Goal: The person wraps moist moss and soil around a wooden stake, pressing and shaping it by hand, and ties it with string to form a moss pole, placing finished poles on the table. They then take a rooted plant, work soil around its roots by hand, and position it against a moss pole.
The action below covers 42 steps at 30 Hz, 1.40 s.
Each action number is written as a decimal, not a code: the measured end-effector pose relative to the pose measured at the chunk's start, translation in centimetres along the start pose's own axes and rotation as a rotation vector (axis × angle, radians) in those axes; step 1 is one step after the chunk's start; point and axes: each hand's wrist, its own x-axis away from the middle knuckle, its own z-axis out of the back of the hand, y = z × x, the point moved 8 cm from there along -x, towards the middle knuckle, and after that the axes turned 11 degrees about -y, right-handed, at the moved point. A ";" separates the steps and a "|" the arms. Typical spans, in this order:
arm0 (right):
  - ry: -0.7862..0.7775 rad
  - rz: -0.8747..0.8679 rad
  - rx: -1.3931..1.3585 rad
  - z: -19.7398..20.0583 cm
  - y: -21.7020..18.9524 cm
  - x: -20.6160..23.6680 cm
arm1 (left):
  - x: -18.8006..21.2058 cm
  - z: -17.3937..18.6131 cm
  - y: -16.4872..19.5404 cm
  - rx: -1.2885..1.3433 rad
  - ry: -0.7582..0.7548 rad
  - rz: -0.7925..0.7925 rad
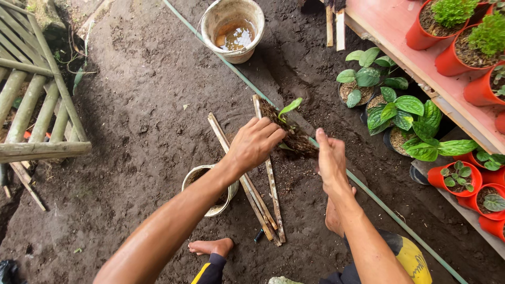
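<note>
While held over bare soil: seedling (290,107) with one green leaf, its root clump (294,138) dark, fibrous and crumbly, raised between both hands above the green hose (368,192).
Left hand (255,142): curled shut around the near side of the root clump, fingers folded over the top.
Right hand (330,160): flat and open, fingers straight, pressed edge-on against the far side of the clump; supports rather than grasps.
Risk of crumbling: likely if the left fingers squeeze harder, since loose fibres already hang from the underside.
Risk of dropping: probable if the open right hand slips away, leaving one-sided support.
Risk to the leaf: could bend or snap if the clump tilts toward the left knuckles.
Below: white pot (209,192) partly under the left forearm, beside the wooden slats (263,194); falling soil would likely miss it.
Nearby: bucket (233,29) of muddy water, well apart.
</note>
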 end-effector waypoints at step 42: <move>-0.103 0.231 -0.272 -2.8 3.0 -2.0 | 2.6 0.9 0.6 0.052 -0.005 0.200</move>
